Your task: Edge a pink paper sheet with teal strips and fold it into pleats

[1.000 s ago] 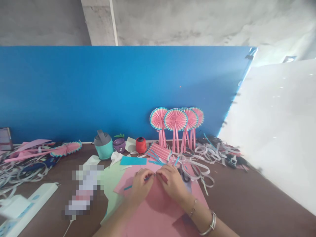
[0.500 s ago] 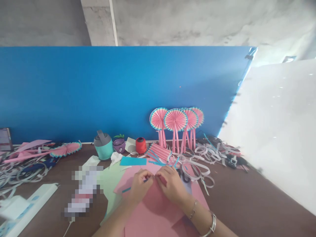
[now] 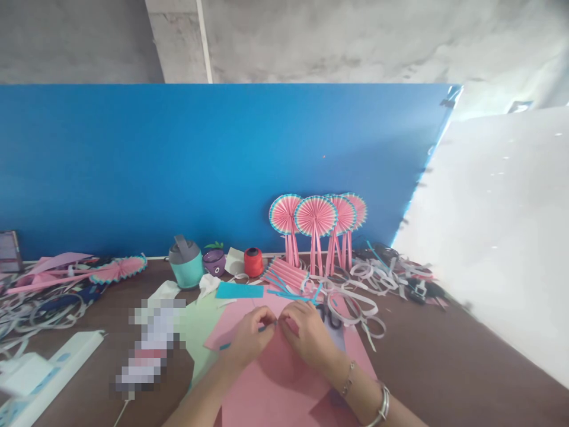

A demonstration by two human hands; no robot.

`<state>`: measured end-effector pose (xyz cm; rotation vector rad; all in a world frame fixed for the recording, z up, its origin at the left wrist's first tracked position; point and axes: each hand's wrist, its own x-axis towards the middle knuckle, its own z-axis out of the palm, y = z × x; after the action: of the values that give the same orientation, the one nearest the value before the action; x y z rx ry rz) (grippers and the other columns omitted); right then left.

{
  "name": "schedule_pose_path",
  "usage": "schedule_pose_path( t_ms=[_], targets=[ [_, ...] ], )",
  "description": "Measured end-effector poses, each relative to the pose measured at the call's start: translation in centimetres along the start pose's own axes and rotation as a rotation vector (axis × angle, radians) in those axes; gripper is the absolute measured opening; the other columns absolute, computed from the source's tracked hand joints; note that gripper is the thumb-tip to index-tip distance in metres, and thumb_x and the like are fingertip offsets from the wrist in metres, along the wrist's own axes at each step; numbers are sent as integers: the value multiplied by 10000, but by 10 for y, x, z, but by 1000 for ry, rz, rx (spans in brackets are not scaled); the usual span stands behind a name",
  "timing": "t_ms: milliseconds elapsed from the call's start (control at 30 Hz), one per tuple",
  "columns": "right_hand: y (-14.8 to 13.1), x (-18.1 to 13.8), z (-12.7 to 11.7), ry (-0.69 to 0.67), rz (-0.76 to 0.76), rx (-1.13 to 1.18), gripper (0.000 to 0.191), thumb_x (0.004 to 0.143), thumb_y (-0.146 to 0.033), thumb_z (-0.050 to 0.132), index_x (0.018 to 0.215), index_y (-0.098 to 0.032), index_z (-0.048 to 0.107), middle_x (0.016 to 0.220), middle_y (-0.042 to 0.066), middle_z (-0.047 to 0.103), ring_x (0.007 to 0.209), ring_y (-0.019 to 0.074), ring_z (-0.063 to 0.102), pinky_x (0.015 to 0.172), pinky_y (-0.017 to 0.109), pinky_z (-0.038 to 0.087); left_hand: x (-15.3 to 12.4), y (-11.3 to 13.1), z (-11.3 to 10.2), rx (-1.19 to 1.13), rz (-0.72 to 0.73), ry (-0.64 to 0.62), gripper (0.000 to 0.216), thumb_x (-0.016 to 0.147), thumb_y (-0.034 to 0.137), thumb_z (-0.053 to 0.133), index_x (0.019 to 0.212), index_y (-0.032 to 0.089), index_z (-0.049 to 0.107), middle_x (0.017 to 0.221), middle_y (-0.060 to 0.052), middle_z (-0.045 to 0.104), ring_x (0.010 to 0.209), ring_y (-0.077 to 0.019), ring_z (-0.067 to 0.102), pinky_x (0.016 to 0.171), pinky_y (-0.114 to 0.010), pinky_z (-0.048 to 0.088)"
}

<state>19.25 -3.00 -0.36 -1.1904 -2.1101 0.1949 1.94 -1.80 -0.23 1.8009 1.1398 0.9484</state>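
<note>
A pink paper sheet lies on the brown table in front of me. Both hands rest on its far edge, fingertips nearly meeting. My left hand is pinched on a thin blue paper strip that sticks out to the left. My right hand is closed in a pinch on the pink paper's edge next to the strip's other end. A bracelet and a bangle sit on my right wrist.
Several pink pleated paper fans stand against the blue board. Near them are a red thread spool, a teal and grey container, a purple cup, scissors, white paper ribbons, a green sheet, and a white device at left.
Both hands have shifted slightly toward me along the pink sheet's edge, still pinching the blue strip and the paper. Otherwise nothing has moved.
</note>
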Motion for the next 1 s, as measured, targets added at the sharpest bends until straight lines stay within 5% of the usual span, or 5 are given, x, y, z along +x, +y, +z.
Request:
schedule_pose_path(
  t_ms=[467, 1000],
  targets=[
    [2, 1, 3, -28, 134, 88, 127, 857, -122, 563, 776, -184, 639, 834, 40, 693, 841, 206, 622, 784, 331, 404, -1, -2, 2, 115, 93, 70, 100, 752, 260, 464, 682, 213, 519, 712, -34, 592, 771, -209, 582, 721, -318, 450],
    [2, 2, 3, -52, 117, 87, 147, 830, -91, 539, 778, -184, 640, 833, 43, 700, 839, 206, 619, 781, 330, 408, -2, -5, 5, 214, 111, 125, 90, 748, 215, 464, 683, 218, 527, 734, -40, 606, 778, -214, 597, 732, -331, 451]
  ],
)
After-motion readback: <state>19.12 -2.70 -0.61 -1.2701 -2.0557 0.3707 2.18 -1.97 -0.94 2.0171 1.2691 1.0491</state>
